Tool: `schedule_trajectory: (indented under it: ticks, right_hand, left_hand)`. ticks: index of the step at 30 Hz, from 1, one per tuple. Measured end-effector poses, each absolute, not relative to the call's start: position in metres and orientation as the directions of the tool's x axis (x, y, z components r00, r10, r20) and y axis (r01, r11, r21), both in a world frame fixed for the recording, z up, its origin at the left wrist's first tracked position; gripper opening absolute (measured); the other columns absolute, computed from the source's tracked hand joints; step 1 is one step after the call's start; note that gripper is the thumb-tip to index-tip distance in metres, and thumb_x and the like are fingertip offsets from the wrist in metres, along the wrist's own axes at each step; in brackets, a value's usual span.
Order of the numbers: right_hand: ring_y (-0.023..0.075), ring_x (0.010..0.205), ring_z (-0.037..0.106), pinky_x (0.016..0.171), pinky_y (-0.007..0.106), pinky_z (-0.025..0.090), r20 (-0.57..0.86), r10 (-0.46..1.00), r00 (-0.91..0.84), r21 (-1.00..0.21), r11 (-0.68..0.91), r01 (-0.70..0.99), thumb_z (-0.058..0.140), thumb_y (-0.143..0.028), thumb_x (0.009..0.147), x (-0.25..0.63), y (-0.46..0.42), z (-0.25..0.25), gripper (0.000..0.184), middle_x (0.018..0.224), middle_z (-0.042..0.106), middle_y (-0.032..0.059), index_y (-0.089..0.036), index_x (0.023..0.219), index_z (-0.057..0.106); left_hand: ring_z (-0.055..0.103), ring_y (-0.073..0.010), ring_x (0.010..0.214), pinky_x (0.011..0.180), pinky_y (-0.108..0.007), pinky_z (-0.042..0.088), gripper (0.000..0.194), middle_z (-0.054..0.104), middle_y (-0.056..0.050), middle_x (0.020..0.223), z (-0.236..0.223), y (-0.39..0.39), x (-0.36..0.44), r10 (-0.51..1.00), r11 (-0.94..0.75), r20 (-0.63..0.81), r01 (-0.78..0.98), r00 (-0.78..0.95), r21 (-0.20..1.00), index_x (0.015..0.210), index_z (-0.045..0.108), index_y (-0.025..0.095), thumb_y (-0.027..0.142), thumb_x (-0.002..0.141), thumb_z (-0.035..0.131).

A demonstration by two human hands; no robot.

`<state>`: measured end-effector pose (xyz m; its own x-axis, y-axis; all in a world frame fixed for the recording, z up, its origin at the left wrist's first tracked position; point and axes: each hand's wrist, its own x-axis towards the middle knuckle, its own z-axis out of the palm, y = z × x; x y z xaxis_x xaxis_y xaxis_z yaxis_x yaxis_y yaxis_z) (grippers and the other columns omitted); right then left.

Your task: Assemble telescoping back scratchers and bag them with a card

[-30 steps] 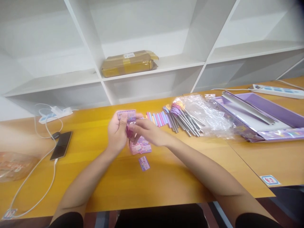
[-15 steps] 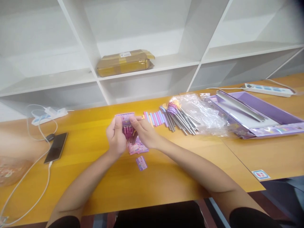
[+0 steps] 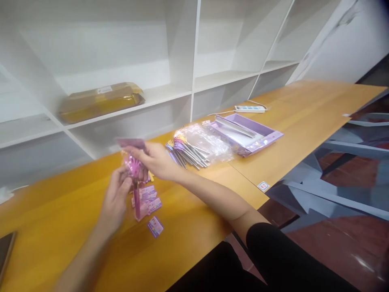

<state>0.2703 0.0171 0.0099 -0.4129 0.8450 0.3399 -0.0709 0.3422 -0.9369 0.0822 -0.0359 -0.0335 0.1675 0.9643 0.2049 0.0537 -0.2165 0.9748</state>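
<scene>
1. The right hand (image 3: 156, 160) pinches the upper end of a long, narrow clear plastic packet (image 3: 137, 202) between thumb and fingers, just below the flat purple-pink header card (image 3: 133, 143) that tops it.
2. The left hand (image 3: 117, 196) is below it, thumb and fingertips closed on the same packet; motion blur hides their exact contact.
3. Between the two grips, inside the packet, shows a bright pink hand-shaped head (image 3: 133, 165) with spread fingers; the packet's narrow pink length hangs below the grip.
4. Beneath and just right of the grip, a loose pile of small rectangular purple-pink printed cards (image 3: 148, 194) lies on the yellow-brown wooden table (image 3: 194, 227). One single purple printed card (image 3: 155, 226) lies nearer the person, apart from the pile.
5. Right of the grip, beyond the right hand, silver metal rods with coloured hand-shaped ends (image 3: 190, 154) lie bunched beside a crumpled clear plastic bag (image 3: 203, 140).
6. Farther right of the grip stands an open shallow purple box (image 3: 267, 138), next to the bag.
7. Beyond the grip, up and to the left, a brown taped cardboard parcel (image 3: 101, 103) rests on a white shelf (image 3: 165, 92).
</scene>
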Motion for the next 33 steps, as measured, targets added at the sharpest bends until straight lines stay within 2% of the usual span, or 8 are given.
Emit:
schedule_trajectory:
  ticks: [4, 8, 14, 20, 24, 29, 31, 33]
  right_hand:
    - [0.0129, 0.051, 0.063, 0.048, 0.023, 0.051, 0.328, 0.919, -0.221, -0.944, 0.308, -0.118, 0.057, -0.059, 0.111, 0.301, 0.033, 0.028, 0.04, 0.061, 0.064, -0.0042, -0.02, 0.117, 0.065]
    - [0.0119, 0.052, 0.064, 0.048, 0.022, 0.054, 0.312, 0.916, -0.252, -0.949, 0.287, -0.133, 0.064, -0.06, 0.107, 0.312, 0.041, 0.027, 0.037, 0.061, 0.063, -0.0049, -0.024, 0.102, 0.06]
    - [0.0099, 0.058, 0.062, 0.055, 0.022, 0.056, 0.289, 0.872, -0.394, -0.957, 0.253, -0.141, 0.083, -0.049, 0.096, 0.306, 0.032, 0.021, 0.035, 0.066, 0.061, -0.0054, -0.022, 0.091, 0.061]
    - [0.009, 0.055, 0.058, 0.05, 0.023, 0.045, 0.153, 0.795, -0.587, -0.965, 0.247, 0.082, 0.082, -0.046, 0.095, 0.3, 0.026, 0.018, 0.031, 0.072, 0.066, -0.0052, -0.022, 0.093, 0.063]
    - [0.0102, 0.056, 0.055, 0.058, 0.025, 0.042, 0.084, 0.787, -0.611, -0.916, 0.303, 0.264, 0.081, -0.047, 0.092, 0.297, 0.025, 0.009, 0.038, 0.063, 0.059, -0.0065, -0.021, 0.079, 0.056]
    - [0.0148, 0.077, 0.062, 0.075, 0.028, 0.044, 0.244, 0.879, -0.409, -0.68, 0.456, 0.575, 0.075, -0.039, 0.095, 0.375, 0.05, 0.003, 0.027, 0.081, 0.071, 0.0003, -0.019, 0.08, 0.065]
    - [0.0175, 0.083, 0.066, 0.081, 0.029, 0.046, 0.227, 0.948, -0.225, -0.571, 0.317, 0.758, 0.065, -0.031, 0.1, 0.436, 0.069, 0.007, 0.016, 0.088, 0.078, 0.0034, -0.019, 0.097, 0.075]
    - [0.0216, 0.088, 0.07, 0.083, 0.031, 0.048, 0.2, 0.979, 0.042, -0.342, 0.029, 0.939, 0.052, -0.025, 0.106, 0.499, 0.093, 0.011, 0.028, 0.091, 0.081, 0.0088, -0.016, 0.116, 0.076]
  left_hand:
    - [0.07, -0.0248, 0.086, 0.074, -0.032, 0.054, 0.041, 0.076, -0.008, 0.102, -0.043, -0.031, 0.084, 0.93, -0.241, 0.106, 0.364, 0.352, 0.9, 0.105, 0.074, 0.022, 0.062, 0.098, 0.069]
    - [0.061, -0.022, 0.08, 0.072, -0.031, 0.049, 0.047, 0.068, -0.005, 0.087, -0.045, -0.026, 0.092, 0.897, -0.347, 0.14, 0.474, 0.418, 0.809, 0.082, 0.069, 0.021, 0.064, 0.101, 0.062]
    - [0.064, -0.0216, 0.086, 0.08, -0.033, 0.052, 0.051, 0.068, -0.005, 0.09, -0.048, -0.028, 0.092, 0.923, -0.211, 0.037, 0.424, 0.382, 0.881, 0.092, 0.07, 0.02, 0.069, 0.098, 0.062]
    - [0.061, -0.0206, 0.075, 0.067, -0.03, 0.048, 0.056, 0.059, 0.0, 0.072, -0.049, -0.028, 0.091, 0.959, -0.116, 0.009, 0.364, 0.283, 0.924, 0.097, 0.069, 0.02, 0.076, 0.093, 0.065]
    - [0.058, -0.0189, 0.07, 0.066, -0.031, 0.047, 0.061, 0.063, -0.002, 0.076, -0.05, -0.026, 0.093, 0.961, -0.152, 0.033, 0.426, 0.274, 0.892, 0.096, 0.071, 0.018, 0.079, 0.093, 0.064]
    - [0.07, -0.0227, 0.098, 0.087, -0.035, 0.055, 0.056, 0.076, -0.008, 0.116, -0.047, -0.029, 0.088, 0.913, -0.215, 0.005, 0.469, 0.409, 0.856, 0.129, 0.072, 0.024, 0.07, 0.106, 0.048]
    - [0.07, -0.0225, 0.103, 0.09, -0.035, 0.054, 0.052, 0.076, -0.006, 0.124, -0.042, -0.031, 0.083, 0.905, -0.271, 0.035, 0.512, 0.424, 0.815, 0.132, 0.072, 0.028, 0.068, 0.108, 0.046]
    - [0.07, -0.0226, 0.101, 0.087, -0.034, 0.054, 0.05, 0.077, -0.005, 0.118, -0.036, -0.032, 0.078, 0.904, -0.307, 0.06, 0.544, 0.424, 0.781, 0.127, 0.073, 0.029, 0.066, 0.109, 0.046]
